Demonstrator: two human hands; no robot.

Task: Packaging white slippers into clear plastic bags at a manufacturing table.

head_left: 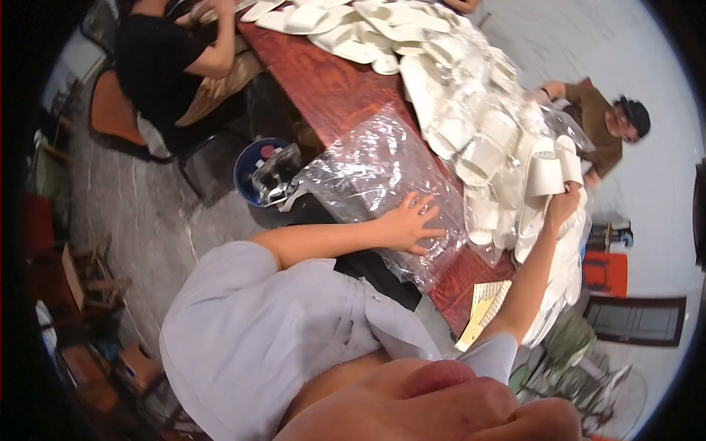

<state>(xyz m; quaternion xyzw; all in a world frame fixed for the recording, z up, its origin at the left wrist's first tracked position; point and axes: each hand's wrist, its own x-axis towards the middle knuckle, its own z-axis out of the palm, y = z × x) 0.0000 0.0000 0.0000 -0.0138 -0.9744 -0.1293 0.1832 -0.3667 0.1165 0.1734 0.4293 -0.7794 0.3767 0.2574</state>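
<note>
My left hand [412, 224] lies flat with fingers spread on a stack of clear plastic bags [360, 165], which covers part of the red-brown table [312, 81]. To the right, my right hand [563, 206] grips a white slide slipper [571, 158] near its strap. Another white slipper [543, 175] stands close beside it, and I cannot tell whether my fingers hold that one too. A large heap of white slippers [434, 95], some in clear bags, spreads from the far side of the table to the right around this hand.
Yellow-and-white sheets [487, 305] lie at the near table edge. A blue bucket [254, 165] with items inside stands beside the table, left of the bags. One person [158, 73] sits at far left; another [607, 121] is beyond the heap. An orange-red chair [607, 273] stands at right.
</note>
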